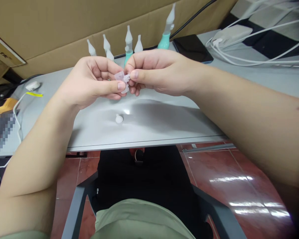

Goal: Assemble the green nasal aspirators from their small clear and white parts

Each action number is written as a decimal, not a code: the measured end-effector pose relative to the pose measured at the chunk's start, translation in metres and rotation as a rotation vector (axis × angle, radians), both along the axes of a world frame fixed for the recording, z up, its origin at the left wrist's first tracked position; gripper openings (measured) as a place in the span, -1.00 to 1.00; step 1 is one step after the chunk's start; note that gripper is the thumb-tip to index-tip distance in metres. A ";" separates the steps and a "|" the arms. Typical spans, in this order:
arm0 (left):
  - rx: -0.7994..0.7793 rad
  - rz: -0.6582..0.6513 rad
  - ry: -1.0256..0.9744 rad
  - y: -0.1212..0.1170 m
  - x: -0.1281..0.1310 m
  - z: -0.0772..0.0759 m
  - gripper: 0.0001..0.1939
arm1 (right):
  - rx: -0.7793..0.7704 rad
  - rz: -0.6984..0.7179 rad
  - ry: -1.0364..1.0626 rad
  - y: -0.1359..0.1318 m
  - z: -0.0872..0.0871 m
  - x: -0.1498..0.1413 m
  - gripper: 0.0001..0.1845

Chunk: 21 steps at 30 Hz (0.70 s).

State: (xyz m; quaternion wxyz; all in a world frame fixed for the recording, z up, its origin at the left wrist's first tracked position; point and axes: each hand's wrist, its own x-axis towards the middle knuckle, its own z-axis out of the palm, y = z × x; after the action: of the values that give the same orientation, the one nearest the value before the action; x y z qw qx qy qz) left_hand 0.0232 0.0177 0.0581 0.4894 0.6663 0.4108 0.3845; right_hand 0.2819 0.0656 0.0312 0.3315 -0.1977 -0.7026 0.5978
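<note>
Above the grey table (97,129), my left hand (97,78) pinches a small clear plastic fitting (120,77) between thumb and fingers. My right hand (161,71) grips a little translucent piece (127,78) at the fitting's right side; whether the two pieces are joined I cannot tell. Below my hands lies a small white round part (119,118) with a short nub. Beyond them stand a nasal aspirator (167,28) with a teal bulb and white tip, and a second aspirator (128,41), its lower part hidden by my hands.
Several white tips, among them one tip (91,48), stand along the back by the cardboard (64,30). A black phone (193,48) lies at back right, beside a white power strip (231,35) with cables. A white plug (33,86) is at left.
</note>
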 end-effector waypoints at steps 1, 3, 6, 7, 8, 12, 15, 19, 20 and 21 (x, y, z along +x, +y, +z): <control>-0.002 -0.004 -0.002 0.000 0.000 0.000 -0.61 | -0.016 0.002 -0.002 0.000 0.000 0.000 -0.57; -0.008 -0.013 -0.015 -0.002 -0.001 0.000 -0.66 | -0.034 0.009 -0.005 0.000 0.000 0.000 -0.57; -0.015 -0.014 -0.018 -0.003 0.000 0.001 -0.67 | -0.051 0.032 0.001 0.002 -0.002 0.002 -0.58; -0.014 -0.013 -0.012 -0.004 0.000 0.002 -0.64 | -0.057 0.039 0.002 0.002 -0.002 0.002 -0.59; -0.014 -0.011 -0.003 -0.004 0.000 0.002 -0.61 | -0.063 0.045 0.001 0.003 -0.003 0.003 -0.61; -0.008 -0.009 0.031 -0.001 -0.001 0.001 -0.47 | -0.078 0.069 0.011 0.006 -0.006 0.005 -0.68; -0.010 -0.027 0.047 0.002 -0.002 0.000 -0.44 | -0.091 0.116 0.025 0.008 -0.008 0.005 -0.70; -0.040 -0.022 0.039 0.003 -0.003 -0.002 -0.45 | -0.121 0.136 0.026 0.009 -0.011 0.005 -0.73; -0.046 -0.016 0.032 0.003 -0.003 -0.002 -0.45 | -0.125 0.137 0.029 0.009 -0.012 0.005 -0.73; -0.053 -0.013 0.025 0.004 -0.004 -0.002 -0.45 | -0.126 0.137 0.032 0.008 -0.012 0.005 -0.74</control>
State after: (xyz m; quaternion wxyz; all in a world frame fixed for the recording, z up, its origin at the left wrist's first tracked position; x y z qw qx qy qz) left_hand 0.0196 0.0213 0.0563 0.5043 0.6605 0.4224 0.3620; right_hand 0.2873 0.0741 0.0195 0.2880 -0.1599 -0.6700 0.6652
